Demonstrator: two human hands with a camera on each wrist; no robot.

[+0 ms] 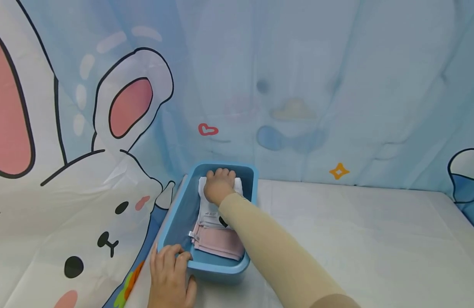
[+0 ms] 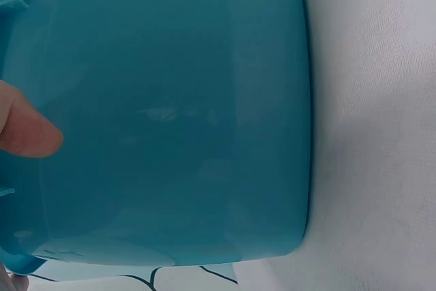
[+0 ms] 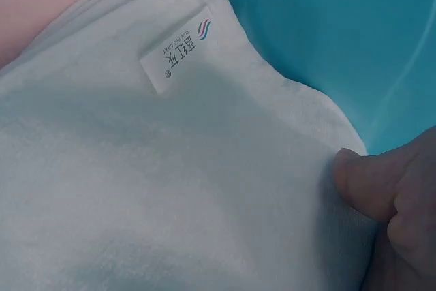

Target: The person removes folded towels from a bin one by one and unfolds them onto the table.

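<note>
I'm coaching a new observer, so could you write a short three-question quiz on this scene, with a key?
1. Which grip is at the rim of the blue bin's near end, left or right?
2. True or false: the pink cloth lies inside the bin.
3. Which is directly under the right grip: A, the pink cloth; B, the white cloth; C, bare bin floor?
Key: 1. Left grip. 2. True. 3. B.

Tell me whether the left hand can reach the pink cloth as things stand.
Probably yes: the left hand rests on the near rim of the open bin, and the right sleeve leaves most of the visible pink cloth free.
</note>
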